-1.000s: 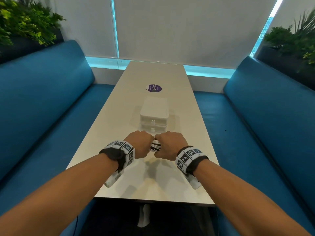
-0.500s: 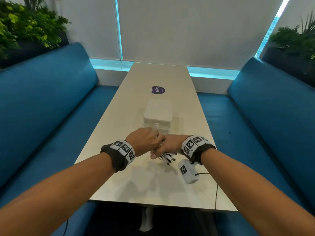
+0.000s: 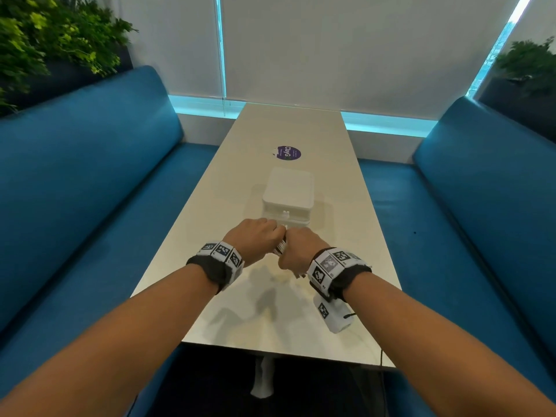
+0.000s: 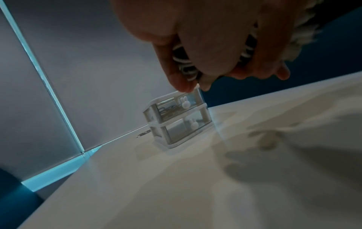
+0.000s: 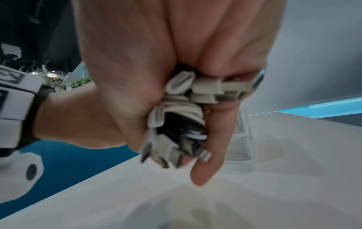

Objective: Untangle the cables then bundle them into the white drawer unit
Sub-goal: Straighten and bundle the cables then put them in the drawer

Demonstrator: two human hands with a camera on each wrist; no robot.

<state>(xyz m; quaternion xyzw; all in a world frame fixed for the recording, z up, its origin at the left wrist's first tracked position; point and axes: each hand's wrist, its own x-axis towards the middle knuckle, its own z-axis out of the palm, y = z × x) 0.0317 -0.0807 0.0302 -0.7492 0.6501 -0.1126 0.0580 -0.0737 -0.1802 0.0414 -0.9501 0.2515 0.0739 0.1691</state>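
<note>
Left hand [image 3: 254, 239] and right hand [image 3: 301, 251], knuckles together above the smooth pale desk [image 3: 340, 182], fingers [image 5: 211, 139] curled tight round a coiled bundle of white and black cables [image 5: 182, 117] with flat plug ends. Just beyond stands the white drawer unit [image 4: 177, 119]: boxy, two clear-fronted drawers, both closed.

A tight bundle of white and black cables [image 5: 182, 117], plugs sticking out at its ends, is clutched between both hands above the surface. Just beyond stands the white drawer unit [image 3: 287, 201], both clear drawers closed, each with a rabbit-shaped knob.
</note>
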